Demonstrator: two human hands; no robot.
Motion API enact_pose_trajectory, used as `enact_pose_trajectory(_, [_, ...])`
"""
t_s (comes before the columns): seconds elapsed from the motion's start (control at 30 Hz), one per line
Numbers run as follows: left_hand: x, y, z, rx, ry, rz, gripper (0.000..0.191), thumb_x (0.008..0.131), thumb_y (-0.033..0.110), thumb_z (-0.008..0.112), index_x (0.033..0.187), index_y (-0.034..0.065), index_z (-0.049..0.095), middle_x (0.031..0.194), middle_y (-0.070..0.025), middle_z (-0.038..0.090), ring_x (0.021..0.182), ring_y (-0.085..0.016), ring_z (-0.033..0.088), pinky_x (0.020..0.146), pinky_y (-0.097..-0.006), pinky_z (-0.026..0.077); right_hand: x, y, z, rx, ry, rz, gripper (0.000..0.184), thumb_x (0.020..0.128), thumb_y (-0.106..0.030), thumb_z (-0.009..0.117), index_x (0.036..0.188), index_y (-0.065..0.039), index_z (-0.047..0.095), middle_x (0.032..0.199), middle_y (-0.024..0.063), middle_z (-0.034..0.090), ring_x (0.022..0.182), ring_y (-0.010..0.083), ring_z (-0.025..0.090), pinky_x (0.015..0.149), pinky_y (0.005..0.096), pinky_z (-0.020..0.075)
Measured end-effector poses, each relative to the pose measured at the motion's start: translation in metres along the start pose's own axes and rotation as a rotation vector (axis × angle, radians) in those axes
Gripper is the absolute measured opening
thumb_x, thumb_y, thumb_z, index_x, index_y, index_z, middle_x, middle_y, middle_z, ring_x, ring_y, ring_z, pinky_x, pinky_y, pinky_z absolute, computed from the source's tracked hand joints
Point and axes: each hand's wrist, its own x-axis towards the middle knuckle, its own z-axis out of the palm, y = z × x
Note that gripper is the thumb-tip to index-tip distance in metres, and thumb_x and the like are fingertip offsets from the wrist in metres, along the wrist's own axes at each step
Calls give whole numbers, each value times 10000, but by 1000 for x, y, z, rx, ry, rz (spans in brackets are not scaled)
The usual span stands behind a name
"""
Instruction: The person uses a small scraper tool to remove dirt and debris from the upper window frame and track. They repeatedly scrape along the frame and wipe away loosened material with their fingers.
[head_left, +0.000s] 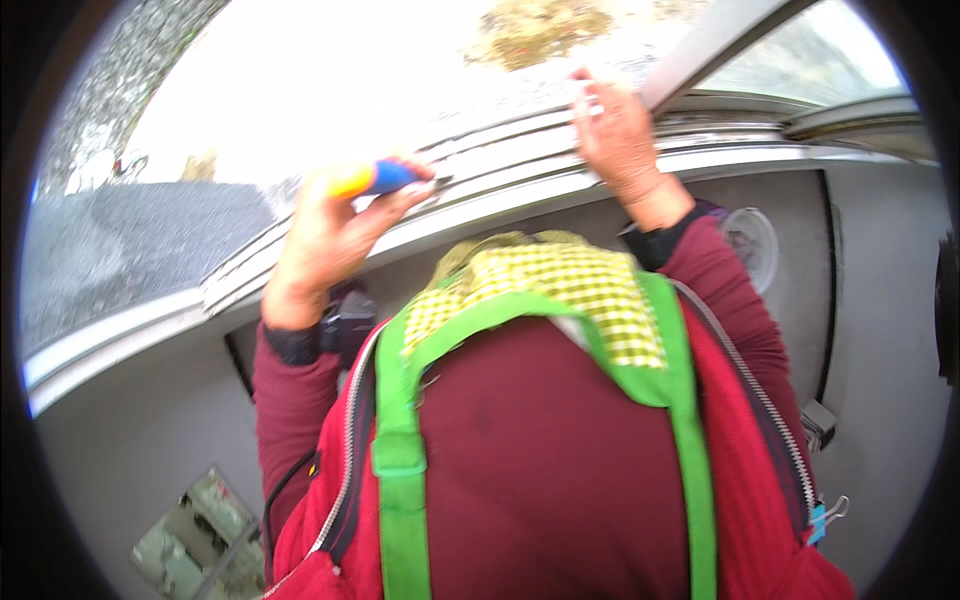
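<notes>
My left hand (319, 236) is closed around a small hand tool (391, 176) with a blue and yellow-orange handle. The tool's dark tip is blurred and lies at the aluminium sliding-window track (510, 154); what kind of tool it is cannot be told. Farther right, my right hand (619, 142) is over the same track, beside the slanting window frame (712, 49). Its fingers are bent and blurred, with a pale spot near them, so whether they hold anything is unclear. Long parallel grooves of the track run between both hands.
A green-strapped checked apron (540, 262) covers part of my front. Below the sill, a white plastic tub (754, 247) stands to the right. A greenish panel or box (195, 536) lies low on the left. Grey wall (877, 262) lines the right side.
</notes>
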Motion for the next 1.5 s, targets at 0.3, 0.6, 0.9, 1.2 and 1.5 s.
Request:
enact_pose_trajectory(0.3, [0, -2, 21, 211, 29, 274, 233, 829, -22, 743, 1056, 18, 705, 1017, -149, 738, 946, -231, 722, 830, -306, 553, 9, -9, -8, 196, -78, 97, 408, 905, -60, 608, 1305, -10, 544, 1043, 179, 617, 896, 320, 609, 802, 409, 525])
enact_pose_trajectory(0.6, [-8, -10, 21, 258, 167, 334, 227, 860, 37, 757, 1081, 37, 704, 1046, -118, 744, 935, -238, 727, 816, -298, 551, 11, -5, -9, 295, -31, 107, 483, 917, -23, 572, 1393, -64, 499, 1107, 123, 626, 975, 291, 620, 881, 379, 528])
enact_pose_trajectory(0.9, [2, 17, 11, 126, 84, 211, 93, 902, 9, 701, 980, -35, 724, 1057, -116, 727, 976, -190, 672, 844, -294, 515, 6, -1, -7, 324, -67, 157, 457, 967, -11, 535, 1414, -90, 480, 1102, 96, 644, 954, 264, 650, 852, 365, 526])
enact_pose_trajectory(1.2, [33, 18, 26, 185, -19, 322, 106, 895, 34, 734, 990, -9, 714, 982, -79, 721, 869, -152, 663, 771, -287, 522, 2, 3, -6, 332, -78, 164, 460, 990, -3, 524, 1437, -91, 463, 1161, 112, 663, 976, 226, 679, 865, 336, 552])
enact_pose_trajectory(1.5, [43, 21, 27, 133, 6, 241, 106, 897, 44, 745, 985, -5, 713, 979, -67, 727, 894, -134, 678, 794, -272, 544, 2, 3, -5, 331, -61, 143, 457, 988, -10, 532, 1433, -94, 469, 1178, 111, 663, 986, 242, 681, 877, 343, 551])
